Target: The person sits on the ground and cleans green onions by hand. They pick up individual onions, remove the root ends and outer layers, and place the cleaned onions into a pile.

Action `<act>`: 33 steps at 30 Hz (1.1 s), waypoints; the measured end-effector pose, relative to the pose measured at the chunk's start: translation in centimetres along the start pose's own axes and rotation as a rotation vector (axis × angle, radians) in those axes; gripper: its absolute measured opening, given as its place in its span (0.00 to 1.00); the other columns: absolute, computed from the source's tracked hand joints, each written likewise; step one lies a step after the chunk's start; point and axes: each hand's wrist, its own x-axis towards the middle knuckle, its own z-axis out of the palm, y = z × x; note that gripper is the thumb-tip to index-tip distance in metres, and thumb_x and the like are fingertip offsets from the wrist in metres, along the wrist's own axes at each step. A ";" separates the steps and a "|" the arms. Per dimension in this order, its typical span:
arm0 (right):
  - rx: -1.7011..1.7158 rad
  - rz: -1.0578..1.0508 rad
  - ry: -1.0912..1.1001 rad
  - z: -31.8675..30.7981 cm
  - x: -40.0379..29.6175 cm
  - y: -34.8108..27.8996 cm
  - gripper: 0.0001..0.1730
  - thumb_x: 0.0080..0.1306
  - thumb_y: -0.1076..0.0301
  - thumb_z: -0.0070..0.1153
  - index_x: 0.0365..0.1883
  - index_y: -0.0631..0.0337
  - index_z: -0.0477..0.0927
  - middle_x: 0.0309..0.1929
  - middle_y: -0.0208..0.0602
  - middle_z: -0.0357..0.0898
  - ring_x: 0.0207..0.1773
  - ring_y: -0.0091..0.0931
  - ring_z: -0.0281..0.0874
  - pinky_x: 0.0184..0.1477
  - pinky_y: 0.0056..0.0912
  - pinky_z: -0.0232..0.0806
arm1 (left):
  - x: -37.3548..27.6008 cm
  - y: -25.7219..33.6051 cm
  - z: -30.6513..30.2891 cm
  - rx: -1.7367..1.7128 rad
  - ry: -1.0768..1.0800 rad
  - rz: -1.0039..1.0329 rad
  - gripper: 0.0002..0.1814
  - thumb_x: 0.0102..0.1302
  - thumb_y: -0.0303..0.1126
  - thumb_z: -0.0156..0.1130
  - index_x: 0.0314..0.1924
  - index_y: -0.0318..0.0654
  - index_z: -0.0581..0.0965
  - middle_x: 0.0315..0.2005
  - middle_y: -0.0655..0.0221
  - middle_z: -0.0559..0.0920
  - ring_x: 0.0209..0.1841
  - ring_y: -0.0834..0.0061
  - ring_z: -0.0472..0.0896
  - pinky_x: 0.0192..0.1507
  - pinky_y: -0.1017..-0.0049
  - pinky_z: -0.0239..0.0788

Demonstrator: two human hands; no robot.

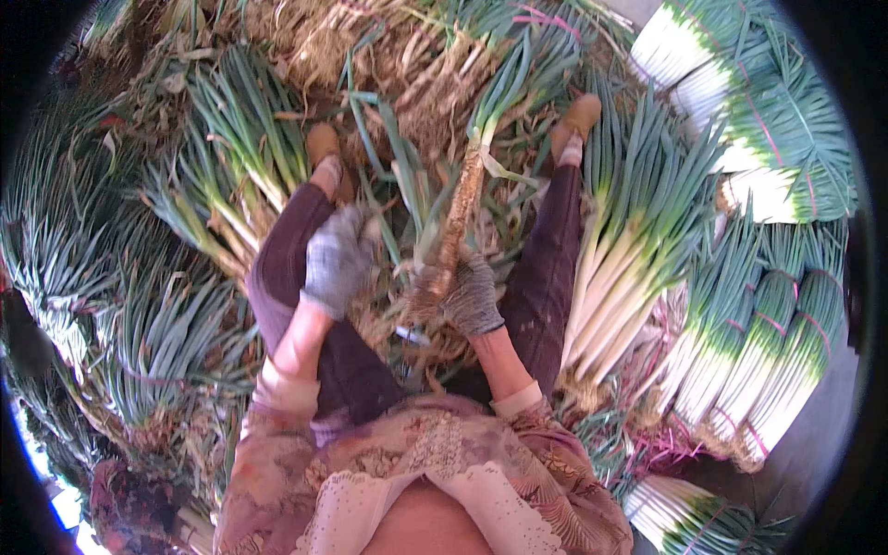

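Observation:
My right hand [472, 291], in a grey knit glove, grips a long green onion [461, 205] near its root end. The onion's shaft is wrapped in brown, soiled outer skin, and its green leaves point away from me. A pale strip of leaf hangs off to the right where shaft meets leaves. To the left, my left hand [340, 260] is gloved too and blurred by motion, above my knee. Its fingers look curled, but whether they hold anything is hidden. Loose green leaves [409, 173] and peeled husks [433, 354] lie between my legs.
Untrimmed green onions [243, 146] lie left of my legs. Against my right leg rests a heap of peeled white-stemmed onions [617, 277]. Farther right are bundles tied with pink bands [770, 326] and stacked bundles [756, 104]. Soil-covered roots [416, 76] spread beyond my feet. Pink ties [666, 451] lie lower right.

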 end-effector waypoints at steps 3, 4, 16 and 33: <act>-0.086 0.001 -0.109 -6.3 -3.0 -0.2 0.16 0.64 0.54 0.44 0.40 0.56 0.66 0.21 0.21 0.61 0.18 0.17 0.59 0.22 0.23 0.60 | 1.1 -0.4 0.9 -0.259 -0.039 -0.188 0.08 0.61 0.31 0.53 0.38 0.34 0.75 0.25 0.64 0.79 0.28 0.75 0.77 0.32 0.76 0.69; -0.052 -0.018 -0.106 -5.9 -4.5 -0.2 0.16 0.65 0.52 0.43 0.38 0.56 0.67 0.19 0.17 0.58 0.18 0.15 0.58 0.20 0.19 0.58 | 1.4 -0.1 1.4 -0.370 -0.129 -0.255 0.10 0.62 0.30 0.52 0.40 0.34 0.74 0.28 0.66 0.79 0.29 0.79 0.77 0.31 0.80 0.68; -0.441 -0.010 0.038 1.2 -24.5 2.4 0.22 0.63 0.48 0.45 0.41 0.60 0.69 0.15 0.21 0.58 0.12 0.14 0.50 0.14 0.17 0.51 | 4.2 10.1 12.4 -2.087 -0.485 -0.845 0.29 0.58 0.48 0.55 0.51 0.33 0.63 0.34 0.49 0.74 0.34 0.54 0.76 0.35 0.54 0.72; -0.704 0.098 -0.720 14.7 -1.8 14.5 0.31 0.62 0.43 0.45 0.45 0.66 0.69 0.15 0.18 0.62 0.12 0.14 0.57 0.16 0.21 0.62 | 4.5 -2.6 -21.5 -0.837 0.381 0.145 0.26 0.57 0.48 0.56 0.49 0.37 0.71 0.36 0.64 0.78 0.37 0.71 0.77 0.39 0.71 0.71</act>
